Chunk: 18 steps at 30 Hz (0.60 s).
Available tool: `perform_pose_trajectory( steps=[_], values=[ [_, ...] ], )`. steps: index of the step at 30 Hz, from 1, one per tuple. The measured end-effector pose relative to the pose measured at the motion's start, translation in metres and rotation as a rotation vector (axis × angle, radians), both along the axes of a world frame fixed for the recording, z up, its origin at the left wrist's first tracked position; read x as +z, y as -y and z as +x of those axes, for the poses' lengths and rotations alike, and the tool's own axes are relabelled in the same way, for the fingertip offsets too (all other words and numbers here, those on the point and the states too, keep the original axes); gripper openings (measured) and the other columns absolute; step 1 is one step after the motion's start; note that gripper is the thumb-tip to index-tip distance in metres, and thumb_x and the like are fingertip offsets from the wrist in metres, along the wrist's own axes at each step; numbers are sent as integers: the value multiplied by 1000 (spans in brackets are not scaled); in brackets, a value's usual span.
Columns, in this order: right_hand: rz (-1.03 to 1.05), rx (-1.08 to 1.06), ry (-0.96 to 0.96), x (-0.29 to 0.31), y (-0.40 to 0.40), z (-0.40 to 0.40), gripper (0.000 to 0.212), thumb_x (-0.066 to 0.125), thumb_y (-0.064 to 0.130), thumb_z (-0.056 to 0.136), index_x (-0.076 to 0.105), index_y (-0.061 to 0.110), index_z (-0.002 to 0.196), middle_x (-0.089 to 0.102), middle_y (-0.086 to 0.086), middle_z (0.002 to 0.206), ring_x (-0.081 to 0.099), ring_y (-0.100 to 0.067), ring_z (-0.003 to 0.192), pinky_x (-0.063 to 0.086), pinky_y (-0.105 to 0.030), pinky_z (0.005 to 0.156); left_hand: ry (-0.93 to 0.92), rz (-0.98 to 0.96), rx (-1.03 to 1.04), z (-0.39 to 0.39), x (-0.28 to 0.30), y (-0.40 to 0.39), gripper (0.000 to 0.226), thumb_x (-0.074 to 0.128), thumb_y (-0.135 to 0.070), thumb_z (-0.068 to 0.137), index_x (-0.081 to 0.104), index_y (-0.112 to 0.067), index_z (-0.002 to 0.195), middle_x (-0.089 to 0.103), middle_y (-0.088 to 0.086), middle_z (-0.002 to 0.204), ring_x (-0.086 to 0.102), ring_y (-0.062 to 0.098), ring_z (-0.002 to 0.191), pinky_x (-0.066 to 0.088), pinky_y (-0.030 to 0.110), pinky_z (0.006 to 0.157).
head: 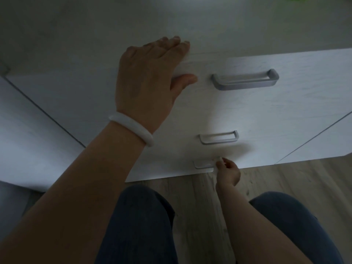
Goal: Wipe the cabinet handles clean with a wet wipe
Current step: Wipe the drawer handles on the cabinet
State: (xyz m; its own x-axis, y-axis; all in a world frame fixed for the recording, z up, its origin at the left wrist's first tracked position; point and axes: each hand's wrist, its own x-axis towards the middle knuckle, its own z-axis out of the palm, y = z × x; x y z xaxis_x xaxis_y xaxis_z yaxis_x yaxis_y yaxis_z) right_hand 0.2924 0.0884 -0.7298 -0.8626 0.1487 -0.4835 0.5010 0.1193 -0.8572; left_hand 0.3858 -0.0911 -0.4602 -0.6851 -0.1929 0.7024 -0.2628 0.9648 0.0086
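The wet wipe (pixel 217 164) is a small pale wad pressed against the right end of the lowest handle (pixel 202 164), low on the white cabinet front (pixel 266 115). The right hand (pixel 227 173) has it in a closed grip, fingertips and thumb curled and pinched around the wipe, which shows only as a pale strip running from above the fingers down beside the thumb; how much of it is bunched inside the hand cannot be told. To the left of that grip the rest of the lowest handle runs bare along the drawer face, just above the cabinet's bottom edge.

Above the grip sits the middle handle (pixel 219 137), a grey bar standing clear of the hand. Higher again, and a little to the right, is the top handle (pixel 245 80), larger in the view and untouched.

Far above and to the left of the grip, the left hand (pixel 150 73) rests on the cabinet's upper edge, fingers laid straight over the tabletop (pixel 95 25) and thumb spread down onto the top drawer face, holding nothing. A white bangle (pixel 131 128) circles its wrist.

Below the grip lies the pale wood floor (pixel 285 178), with the person's knees in dark trousers (pixel 137 225) on either side of it.
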Motion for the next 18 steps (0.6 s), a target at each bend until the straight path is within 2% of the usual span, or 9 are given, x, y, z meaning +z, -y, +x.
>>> perform_pose_trajectory(
  steps=[2,5,8,11,14,16,18],
  values=[
    [64,17,-16,-3,-1,1,21,67,12,86,58,13,104,60,-4,100,58,-21,91,49,-33,81,12,10,0,0,0,1,58,42,-61,91,53,-25,136,52,-5,141,48,15,131,32,41,105],
    [120,55,-46,-6,0,0,12,67,17,86,58,14,93,61,-8,96,59,-20,82,50,-33,72,23,17,7,-1,0,1,58,42,-61,91,52,-26,137,51,-5,142,47,14,132,32,40,106],
    [200,106,-91,-6,3,1,9,67,18,86,60,12,85,60,-10,95,59,-22,79,45,-28,64,33,20,16,-2,0,0,58,42,-62,91,51,-28,137,50,-7,143,46,13,133,31,39,106],
    [289,227,-148,-9,8,4,10,68,16,85,62,10,81,58,-8,98,58,-24,83,42,-27,70,29,30,6,-1,1,0,58,43,-61,91,52,-27,137,51,-5,143,46,14,132,30,40,106],
    [307,351,-193,-9,14,16,11,66,14,87,65,4,91,49,-6,105,54,-21,86,42,-27,80,27,20,11,-1,1,0,58,43,-61,91,52,-26,137,51,-5,143,47,15,132,30,40,106],
    [310,353,-202,-10,14,17,18,62,12,90,66,0,102,49,-6,110,52,-18,89,44,-27,86,17,18,3,0,1,0,58,44,-60,91,52,-25,136,51,-4,142,47,16,132,31,40,105],
    [306,241,-174,-9,10,8,20,59,11,91,68,3,107,58,-10,112,59,-21,92,52,-35,91,25,30,2,0,1,1,58,43,-60,91,52,-25,137,51,-4,143,47,15,132,31,40,106]
  ],
)
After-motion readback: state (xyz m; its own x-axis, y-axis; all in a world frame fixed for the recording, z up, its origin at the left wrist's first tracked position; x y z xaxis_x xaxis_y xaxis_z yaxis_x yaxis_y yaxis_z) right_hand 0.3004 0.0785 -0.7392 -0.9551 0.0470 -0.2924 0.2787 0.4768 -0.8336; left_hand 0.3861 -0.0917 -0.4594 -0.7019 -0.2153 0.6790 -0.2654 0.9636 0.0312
